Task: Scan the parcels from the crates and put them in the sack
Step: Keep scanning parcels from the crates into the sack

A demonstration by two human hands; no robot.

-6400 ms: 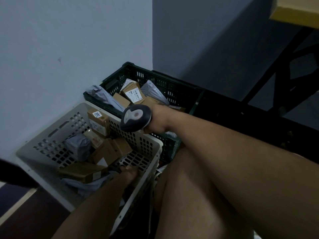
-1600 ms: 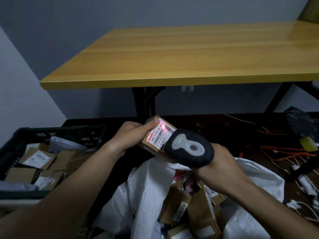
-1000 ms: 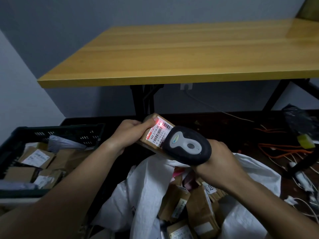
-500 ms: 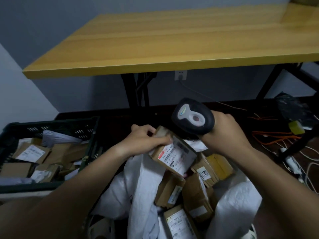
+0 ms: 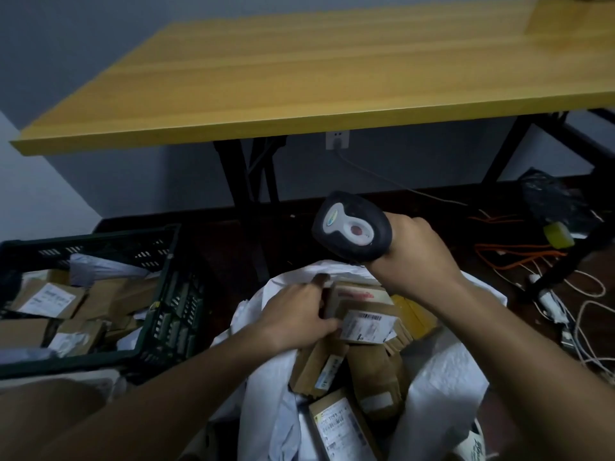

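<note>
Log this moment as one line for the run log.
left hand: grips brown cardboard parcel in white woven sack | right hand: holds black handheld scanner above | dark green crate: parcels remain

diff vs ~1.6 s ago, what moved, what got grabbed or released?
The left hand carried the scanned cardboard parcel down from in front of the barcode scanner into the mouth of the white sack; it still grips it, not yet released. The right hand lifted the scanner clear, and its red light no longer falls on the label. Unchanged: the right hand's hold on the scanner, the dark green crate with its parcels, and the yellow table.
</note>
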